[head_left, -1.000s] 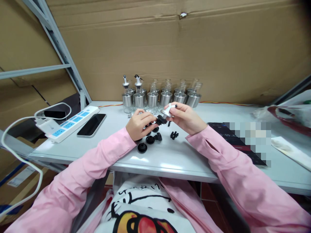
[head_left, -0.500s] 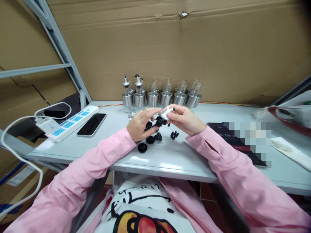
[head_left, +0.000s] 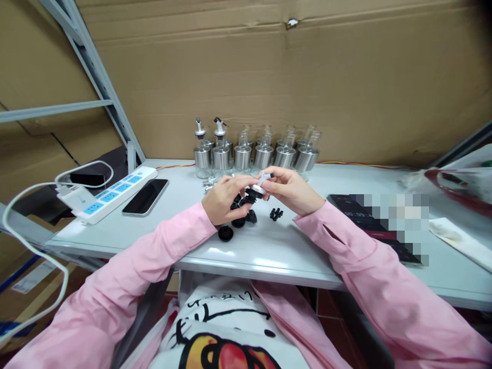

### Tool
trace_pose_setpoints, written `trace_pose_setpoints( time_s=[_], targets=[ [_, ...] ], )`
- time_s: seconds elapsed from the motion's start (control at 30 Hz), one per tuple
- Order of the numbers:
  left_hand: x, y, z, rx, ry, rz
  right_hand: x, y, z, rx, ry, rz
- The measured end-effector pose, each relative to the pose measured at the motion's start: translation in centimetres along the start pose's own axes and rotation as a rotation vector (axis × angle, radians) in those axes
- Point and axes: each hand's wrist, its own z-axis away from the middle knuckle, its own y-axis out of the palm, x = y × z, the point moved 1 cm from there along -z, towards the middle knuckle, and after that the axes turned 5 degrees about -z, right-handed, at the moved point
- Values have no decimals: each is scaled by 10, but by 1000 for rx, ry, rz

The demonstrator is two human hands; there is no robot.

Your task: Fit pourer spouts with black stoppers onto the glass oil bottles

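Above the table my two hands meet around a bottle pourer [head_left: 258, 189], a silver-white spout with a black ribbed stopper below. My right hand [head_left: 294, 190] pinches the spout near its dark tip. My left hand [head_left: 227, 199] has fingers and thumb closed on the black stopper end, which they partly hide. Under the left hand lie several black stopper parts, one a round black cap [head_left: 225, 233] nearest the table's front. A cluster of small black pieces [head_left: 275, 213] sits below my right hand. Some silver spout parts [head_left: 209, 182] show behind the left hand.
Rows of glass bottles with steel sleeves [head_left: 263, 157] stand at the back; two front-left ones carry pourers. To the left are a phone [head_left: 145, 197] and a power strip [head_left: 115, 196] with a white cable. A dark tablet-like device [head_left: 369, 220], partly pixelated, lies right.
The pourer has turned in my fingers, its spout now angled more upward. My right hand has shifted slightly left, and my left fingers have moved closer around the stopper.
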Motion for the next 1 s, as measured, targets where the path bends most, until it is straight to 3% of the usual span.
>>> trace_pose_setpoints(
  time_s=[0.2,0.5,0.73,1.0],
  targets=[
    [-1,-1,0,59,-50,-9,2,1,1,-6,15,17],
    [0,2,0,-20,-17,8,2,2,2,9,39,17],
    [-1,2,0,44,-88,-9,3,4,2,2,41,4],
    [0,3,2,-8,-72,-64,2,6,2,17,53,-21]
  ],
)
